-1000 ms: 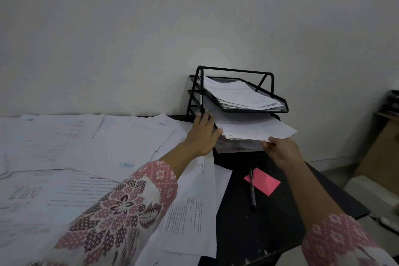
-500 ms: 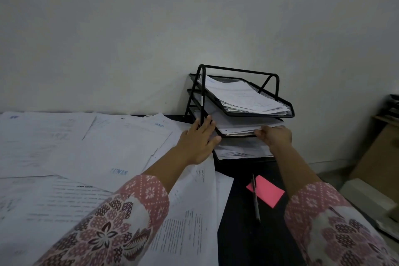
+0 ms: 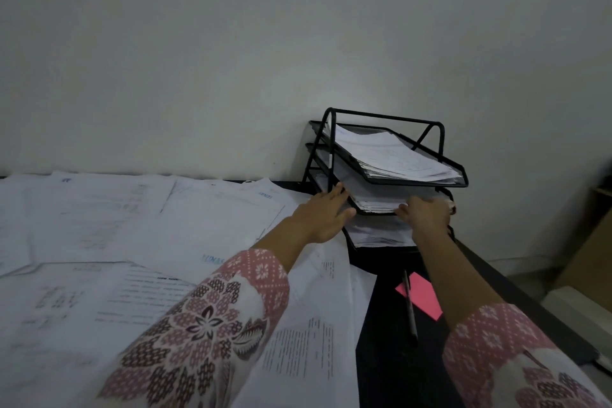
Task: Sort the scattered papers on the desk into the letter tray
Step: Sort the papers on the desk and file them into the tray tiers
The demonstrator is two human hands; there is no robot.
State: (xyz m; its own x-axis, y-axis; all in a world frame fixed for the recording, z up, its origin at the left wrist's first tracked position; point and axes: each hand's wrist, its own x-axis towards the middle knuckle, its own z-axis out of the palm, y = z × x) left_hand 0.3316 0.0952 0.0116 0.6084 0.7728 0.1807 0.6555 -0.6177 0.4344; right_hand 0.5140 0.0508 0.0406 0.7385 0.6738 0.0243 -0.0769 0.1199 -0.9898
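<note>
Fingers (image 3: 336, 199) of left hand (image 3: 326, 215) straight, close together, flat against left front corner of the letter tray (image 3: 461, 177). Right hand (image 3: 427, 215) at front edge of middle-tier paper stack (image 3: 377, 201); can't tell if its fingers pinch or just press. Near: loose papers (image 3: 99, 291) cover the desk (image 3: 381, 374), pen (image 3: 410, 311) lies across a pink note (image 3: 425, 300). Farther: all three tray tiers hold paper, wall (image 3: 265, 43) behind.

I see both arms stretched fwd. L hand (image 3: 326, 217) lies flat, fingers straight and together, thumb out. R hand (image 3: 425, 214) is knuckles-up, fingers bent; its grip I cannot tell.
</note>
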